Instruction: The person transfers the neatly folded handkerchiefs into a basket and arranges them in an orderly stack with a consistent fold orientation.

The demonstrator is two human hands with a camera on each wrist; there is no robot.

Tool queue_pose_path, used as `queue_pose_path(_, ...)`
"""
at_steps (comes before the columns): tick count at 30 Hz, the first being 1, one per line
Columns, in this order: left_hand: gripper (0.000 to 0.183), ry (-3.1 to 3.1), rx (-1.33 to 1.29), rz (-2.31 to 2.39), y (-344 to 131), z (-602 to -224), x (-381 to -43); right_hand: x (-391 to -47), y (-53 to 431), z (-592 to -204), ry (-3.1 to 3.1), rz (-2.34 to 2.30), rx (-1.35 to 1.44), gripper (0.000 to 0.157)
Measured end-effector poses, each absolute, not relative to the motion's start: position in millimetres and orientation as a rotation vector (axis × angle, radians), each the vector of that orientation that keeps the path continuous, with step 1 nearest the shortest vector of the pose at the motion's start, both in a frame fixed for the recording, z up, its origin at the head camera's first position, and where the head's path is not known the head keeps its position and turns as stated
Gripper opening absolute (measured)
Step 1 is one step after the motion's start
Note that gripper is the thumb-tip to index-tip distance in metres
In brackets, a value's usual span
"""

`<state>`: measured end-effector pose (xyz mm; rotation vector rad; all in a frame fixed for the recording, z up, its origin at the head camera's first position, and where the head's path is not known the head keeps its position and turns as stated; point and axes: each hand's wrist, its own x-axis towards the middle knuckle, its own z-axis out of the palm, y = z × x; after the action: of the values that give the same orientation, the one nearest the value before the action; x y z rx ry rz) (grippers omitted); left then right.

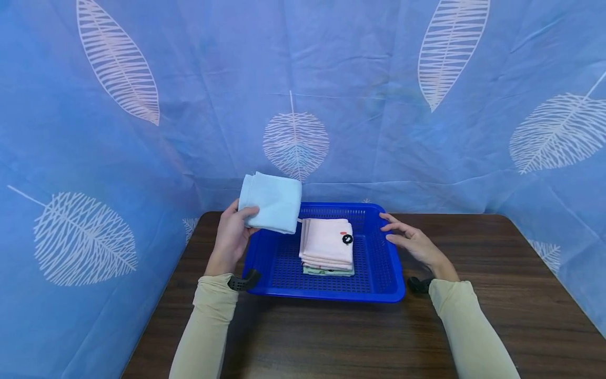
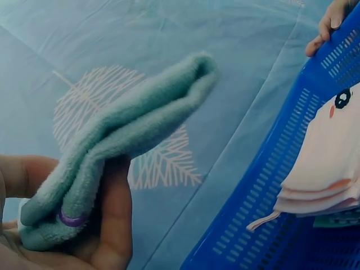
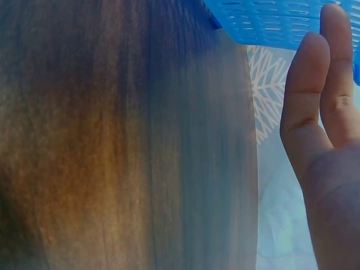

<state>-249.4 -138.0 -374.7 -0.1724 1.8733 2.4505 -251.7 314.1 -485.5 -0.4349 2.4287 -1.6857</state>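
Observation:
My left hand (image 1: pixel 233 235) pinches a folded light blue towel (image 1: pixel 273 202) at its left edge, thumb on top. In the left wrist view the same towel (image 2: pixel 140 121) is seen edge-on, with a small purple loop near the fingers. Below and right of it is a blue plastic basket (image 1: pixel 326 296) with perforated walls. Inside the basket lies a stack of folded towels, a pale pink one (image 1: pixel 324 239) with a small black face on top and green ones (image 1: pixel 326 272) at the bottom. My right hand (image 1: pixel 416 245) has its fairly straight fingertips at the basket's right rim.
The basket stands on a dark brown wooden table (image 1: pixel 331 337). Behind and beside the table hangs a blue cloth (image 1: pixel 227 105) with white leaf prints. Dark wrist devices (image 1: pixel 243 280) sit at both cuffs.

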Motion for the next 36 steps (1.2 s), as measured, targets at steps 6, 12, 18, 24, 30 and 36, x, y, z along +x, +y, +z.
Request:
queue_pose_path(6,0.044,1.926,-0.135,2.393,-126.4,-376.4,-251.3,-251.1,314.3,-485.9,2.423,-1.698,-0.421,0.042)
queue_pose_path(12,0.049,1.939,-0.083,2.326,-114.9,-378.2,-255.2,-250.8,314.1,-485.8,2.372,-1.747,-0.424,0.042)
queue_pose_path(18,0.055,1.905,-0.061,2.281,-103.3,-380.2,-258.8,-251.9,313.8,-486.4,2.372,-1.746,-0.419,0.042)
queue_pose_path(24,0.071,1.849,-0.039,2.253,-93.1,-382.1,-262.4,-252.1,313.6,-486.9,2.355,-1.765,-0.417,0.042)
queue_pose_path(30,0.076,1.833,0.012,2.209,-83.8,-382.9,-266.6,-253.1,314.4,-488.4,2.354,-1.771,-0.427,0.041)
queue_pose_path(36,0.082,1.787,0.022,2.171,-71.6,-384.7,-271.1,-252.7,314.5,-489.0,2.363,-1.766,-0.426,0.041)
